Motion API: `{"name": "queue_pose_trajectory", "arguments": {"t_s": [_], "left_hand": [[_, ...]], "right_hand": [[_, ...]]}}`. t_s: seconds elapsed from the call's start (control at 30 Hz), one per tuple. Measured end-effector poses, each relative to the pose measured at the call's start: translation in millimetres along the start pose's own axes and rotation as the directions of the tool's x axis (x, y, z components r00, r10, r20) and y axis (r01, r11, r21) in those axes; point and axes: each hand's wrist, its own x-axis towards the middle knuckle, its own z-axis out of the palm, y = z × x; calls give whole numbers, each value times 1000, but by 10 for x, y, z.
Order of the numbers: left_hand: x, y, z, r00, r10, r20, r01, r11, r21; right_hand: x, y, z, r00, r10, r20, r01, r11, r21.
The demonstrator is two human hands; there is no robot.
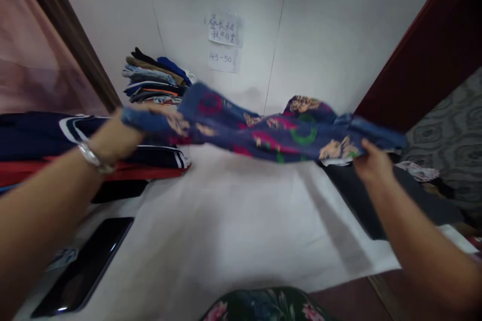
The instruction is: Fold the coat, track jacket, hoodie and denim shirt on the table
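Note:
A blue garment (pixel 259 135) with magenta, green and tan printed patterns is stretched out in the air above a white cloth (pixel 241 220). Its exact kind is hard to tell because it is bunched and blurred. On one side, my left hand (pixel 122 133), below which a silver bracelet (pixel 94 157) shows on the wrist, is closed on the garment's end, its fingers partly covered by the fabric. The opposite end is pinched in my right hand (pixel 373 163), with the thumb visible against the cloth. Between the two hands the garment sags slightly.
Folded clothes stand in a pile (pixel 156 80) at the back left. Navy and red clothes (pixel 150 168) lie at left, near a black phone (pixel 86 266). Dark fabric (pixel 361 195) lies at right. Two handwritten paper notes (pixel 225 30) are on the wall.

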Motion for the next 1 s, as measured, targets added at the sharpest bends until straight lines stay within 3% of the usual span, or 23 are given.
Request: {"name": "queue_pose_trajectory", "arguments": {"t_s": [0.1, 0.13, 0.2, 0.33, 0.43, 0.63, 0.73, 0.8, 0.87, 1.0], "left_hand": [[-492, -178, 572, 967, 40, 253, 42, 950, -309], [-654, -246, 732, 956, -1, 293, 104, 936, -336], [-915, -374, 924, 942, -29, 334, 164, 909, -383], [-1150, -556, 835, 971, -19, 239, 126, 887, -444], [-1243, -669, 742, 969, 17, 247, 98, 891, -444], [-1443, -931, 967, 913, -45, 405, 215, 898, -385], [-1494, -984, 918, 885, -36, 465, 256, 871, -419], [-1522, -975, 841, 874, -102, 474, 358, 796, -489], [-1542, -946, 797, 860, -245, 447, 488, 649, -583], [-1521, -911, 870, 763, -536, 361, 596, 368, -714]], "right_hand": [[-436, 797, -635, 972, 202, -122, -214, 972, -96], [-531, 966, -782, 936, 305, -177, -329, 936, -127], [-643, 1141, -969, 918, 336, -210, -368, 919, -139], [-714, 1096, -1072, 951, 282, -127, -300, 940, -164], [-841, 1060, -1146, 950, 295, -99, -308, 938, -160], [-1119, 1099, -1361, 865, 461, -197, -490, 860, -141], [-1120, 1005, -1396, 827, 530, -190, -551, 830, -85], [-1077, 944, -1442, 825, 543, -157, -556, 829, -52], [-997, 921, -1537, 824, 544, -162, -556, 830, -44], [-737, 978, -1841, 850, 492, -189, -525, 824, -213]]}}
